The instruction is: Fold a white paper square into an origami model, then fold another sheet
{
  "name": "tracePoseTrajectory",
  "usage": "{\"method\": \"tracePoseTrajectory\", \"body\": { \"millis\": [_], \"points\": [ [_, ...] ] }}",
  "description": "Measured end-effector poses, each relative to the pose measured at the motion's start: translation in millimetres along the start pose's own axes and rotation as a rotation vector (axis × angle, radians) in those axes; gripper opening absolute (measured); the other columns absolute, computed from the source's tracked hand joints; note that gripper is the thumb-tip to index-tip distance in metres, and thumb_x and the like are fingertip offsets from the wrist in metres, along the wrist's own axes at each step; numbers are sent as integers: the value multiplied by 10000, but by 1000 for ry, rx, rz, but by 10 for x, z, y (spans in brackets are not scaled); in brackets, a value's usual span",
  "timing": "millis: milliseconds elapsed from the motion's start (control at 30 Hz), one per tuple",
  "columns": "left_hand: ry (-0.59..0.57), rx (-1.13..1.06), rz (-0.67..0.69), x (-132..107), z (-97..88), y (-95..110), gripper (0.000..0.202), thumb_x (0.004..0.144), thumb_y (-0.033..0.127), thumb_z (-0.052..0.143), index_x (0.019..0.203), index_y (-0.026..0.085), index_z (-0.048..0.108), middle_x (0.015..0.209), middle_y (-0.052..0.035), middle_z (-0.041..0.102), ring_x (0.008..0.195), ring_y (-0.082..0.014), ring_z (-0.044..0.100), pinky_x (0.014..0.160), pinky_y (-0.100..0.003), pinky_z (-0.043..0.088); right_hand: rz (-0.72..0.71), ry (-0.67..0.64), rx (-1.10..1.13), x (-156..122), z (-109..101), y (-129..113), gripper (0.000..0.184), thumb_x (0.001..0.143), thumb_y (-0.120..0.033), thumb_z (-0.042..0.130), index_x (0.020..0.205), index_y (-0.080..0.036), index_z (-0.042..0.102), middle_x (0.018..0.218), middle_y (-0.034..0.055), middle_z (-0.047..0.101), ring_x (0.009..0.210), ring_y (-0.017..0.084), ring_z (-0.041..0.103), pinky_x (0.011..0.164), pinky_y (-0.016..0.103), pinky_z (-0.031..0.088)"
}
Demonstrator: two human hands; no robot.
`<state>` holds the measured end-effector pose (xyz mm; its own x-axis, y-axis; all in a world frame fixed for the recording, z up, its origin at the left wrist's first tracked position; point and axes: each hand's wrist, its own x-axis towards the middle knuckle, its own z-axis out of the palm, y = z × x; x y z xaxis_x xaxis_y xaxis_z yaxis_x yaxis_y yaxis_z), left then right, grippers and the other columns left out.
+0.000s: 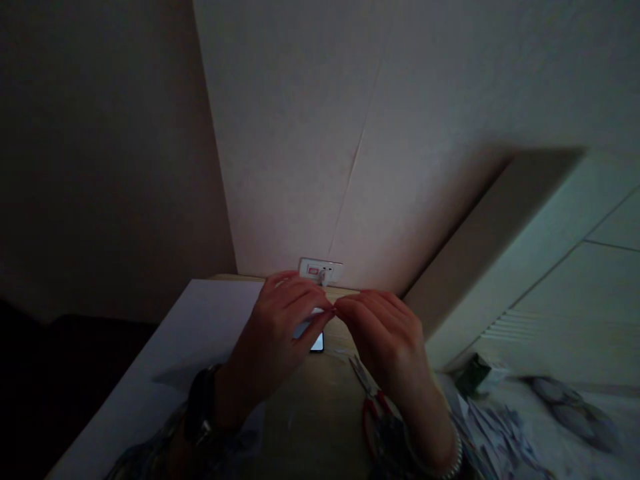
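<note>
Tiny pinched item [335,310], axis unclear, near wall-pointing scissors [369,391]

Scissors [371,392] right of the phone [317,343]

Room over near tabletop [310,413], scissors [371,393] beside right hand [387,330], wall [300,167] ahead
</note>
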<state>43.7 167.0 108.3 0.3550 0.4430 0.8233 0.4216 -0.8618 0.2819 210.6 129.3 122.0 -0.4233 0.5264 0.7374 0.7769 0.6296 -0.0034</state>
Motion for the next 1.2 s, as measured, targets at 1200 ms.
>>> {"method": "tracePoseTrajectory", "body": {
  "millis": [1200],
  "points": [
    [-382,-199,-625,-520,-454,-636,253,795,412,580,635,218,607,567,27,628,545,-153,581,533,-220,399,312,180,-252,-134,-551,569,126,888,-263,576,786,-238,644,753,11,690,699,193,643,652,302,469]
  ]
}}
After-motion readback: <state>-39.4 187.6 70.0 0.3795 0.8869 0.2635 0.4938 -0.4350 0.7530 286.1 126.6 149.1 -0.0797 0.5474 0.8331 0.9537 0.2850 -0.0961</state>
